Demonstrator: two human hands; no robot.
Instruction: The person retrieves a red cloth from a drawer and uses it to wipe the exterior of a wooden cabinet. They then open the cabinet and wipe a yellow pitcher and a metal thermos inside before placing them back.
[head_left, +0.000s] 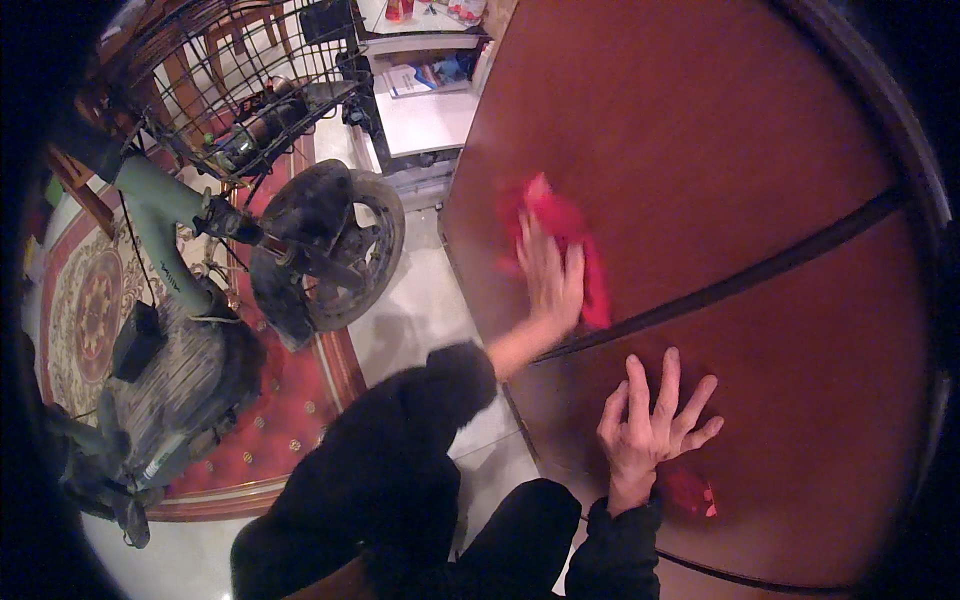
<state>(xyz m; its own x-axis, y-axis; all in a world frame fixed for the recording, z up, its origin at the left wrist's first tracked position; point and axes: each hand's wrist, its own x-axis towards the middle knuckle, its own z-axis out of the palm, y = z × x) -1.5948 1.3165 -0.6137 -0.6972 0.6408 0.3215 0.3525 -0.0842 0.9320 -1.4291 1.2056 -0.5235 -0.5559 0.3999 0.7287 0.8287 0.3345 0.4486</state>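
Observation:
My left hand (551, 274) lies with its palm on a red cloth (570, 217), pressing it against a reddish-brown wooden surface (697, 135). Both the hand and the cloth are blurred. A dark strip (720, 289) crosses this surface just below the cloth. On the other side of the strip, my right hand (660, 427) is spread, back of the hand up and holding nothing. Whether its fingertips touch the wood cannot be told. Beside the right wrist shows a small red patch (690, 491), whose nature is unclear.
At left stands a green-framed two-wheeler with a wire basket (255, 97) and front wheel (382, 255), on a patterned red and cream rug (277, 427). A white shelf unit (424, 131) with a booklet (427, 79) adjoins the wooden surface. Pale floor tiles (405, 300) lie between.

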